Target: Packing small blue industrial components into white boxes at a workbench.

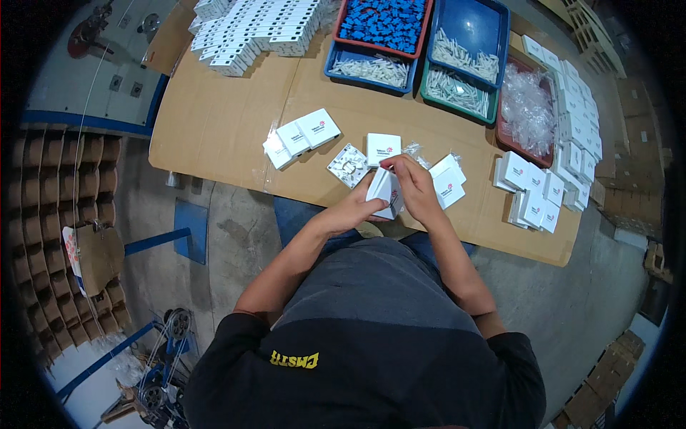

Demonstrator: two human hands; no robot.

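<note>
A small white box (386, 190) is held up close to my body over the table's near edge. My left hand (354, 209) grips it from the left, thumb across its front face. The fingers of my right hand (417, 187) are bent against its top right edge; what the fingertips pinch there is too small to make out. Just beyond lies another white box (384, 145), with a patterned square piece (349, 165) to its left. Clear plastic wrap (414, 152) and a few white boxes (448, 182) lie to the right of my hands.
Several white boxes (306, 134) lie in a slanting row on the cardboard-covered table (229, 136). Trays of blue parts (382, 25) and white sticks (457, 93) stand at the back. A red bin (532, 151) of clear plastic bags and stacked boxes (532, 189) sit right.
</note>
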